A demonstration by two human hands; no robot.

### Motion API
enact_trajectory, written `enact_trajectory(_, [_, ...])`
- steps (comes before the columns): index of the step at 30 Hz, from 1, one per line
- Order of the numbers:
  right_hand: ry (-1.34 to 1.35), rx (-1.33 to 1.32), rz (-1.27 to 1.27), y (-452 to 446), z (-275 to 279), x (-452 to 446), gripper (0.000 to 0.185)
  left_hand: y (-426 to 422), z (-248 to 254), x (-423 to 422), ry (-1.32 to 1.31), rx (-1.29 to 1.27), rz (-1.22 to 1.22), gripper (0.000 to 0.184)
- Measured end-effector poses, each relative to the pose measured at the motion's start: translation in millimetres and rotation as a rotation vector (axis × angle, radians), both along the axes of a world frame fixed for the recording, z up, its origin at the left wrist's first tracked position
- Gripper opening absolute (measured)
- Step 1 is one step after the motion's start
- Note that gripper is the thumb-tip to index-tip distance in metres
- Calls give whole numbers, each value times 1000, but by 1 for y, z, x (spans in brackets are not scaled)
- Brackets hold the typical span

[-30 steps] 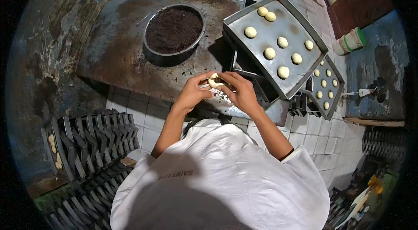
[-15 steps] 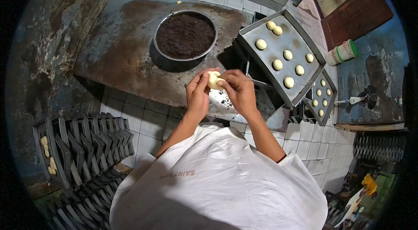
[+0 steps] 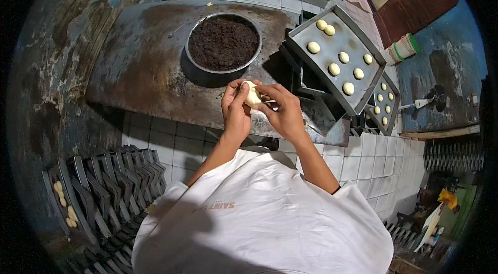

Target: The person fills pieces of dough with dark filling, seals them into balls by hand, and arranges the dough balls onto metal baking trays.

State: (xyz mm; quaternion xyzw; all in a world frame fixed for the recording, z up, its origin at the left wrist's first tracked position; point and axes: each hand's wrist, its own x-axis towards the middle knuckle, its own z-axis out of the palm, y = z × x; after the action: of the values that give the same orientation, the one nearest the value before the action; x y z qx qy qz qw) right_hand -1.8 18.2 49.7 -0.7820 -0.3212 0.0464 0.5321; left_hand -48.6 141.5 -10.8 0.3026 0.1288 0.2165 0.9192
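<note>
A pale piece of dough (image 3: 252, 95) is between my two hands, over the table's near edge. My left hand (image 3: 236, 106) cups it from the left, thumb across its face. On the other side my right hand (image 3: 281, 110) pinches the dough's edge with thumb and fingers. Just beyond the hands stands a round metal bowl (image 3: 189, 56) filled with a dark brown, crumbly filling (image 3: 223, 42). To the right, a metal baking tray (image 3: 340, 22) carries several dough balls (image 3: 334, 69), set apart except for two that touch.
The worn metal table (image 3: 140, 61) spans the middle. A lower tray (image 3: 395, 98) with more dough balls sits at right. Stacked trays (image 3: 106, 191) stand on the floor at left, one holding dough pieces. A lidded bucket (image 3: 405, 47) is by the right wall.
The dough has turned in my hands and looks longer and more upright. My right fingers have shifted along its edge. The view has tilted slightly.
</note>
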Motion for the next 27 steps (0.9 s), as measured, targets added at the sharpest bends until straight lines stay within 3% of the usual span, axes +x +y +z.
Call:
enact_trajectory(5, [-238,-127,-161,9,-6,1,29,1,-2,-10,-47,52,-67,25])
enact_trajectory(8, [312,186,-145,18,-12,3,19,6,2,-17,-137,129,-137,36])
enact_trajectory(11, [310,45,-214,17,-19,-1,24,12,11,-24,-169,97,-134,33])
enact_trajectory(16, [33,10,-109,30,-12,-20,29,18,-7,-31,88,-142,-37,23])
enact_trajectory(17, [34,7,-103,32,-13,-23,29,22,-11,-32,88,-144,-31,23])
enact_trajectory(19, [-278,-102,-42,35,-16,-27,34,27,-8,-33,80,-153,-23,23])
enact_trajectory(21, [-206,-104,-87,36,-15,-30,32,26,-7,-35,70,-137,-52,22])
enact_trajectory(23, [-390,-120,-185,40,-14,-24,27,23,-4,-35,-20,-76,-47,22])
enact_trajectory(25, [-354,-79,-205,44,-8,-19,20,23,-1,-36,-28,-47,-32,21])
enact_trajectory(27, [323,143,-88,42,-6,-11,15,23,1,-35,-86,87,-27,21])
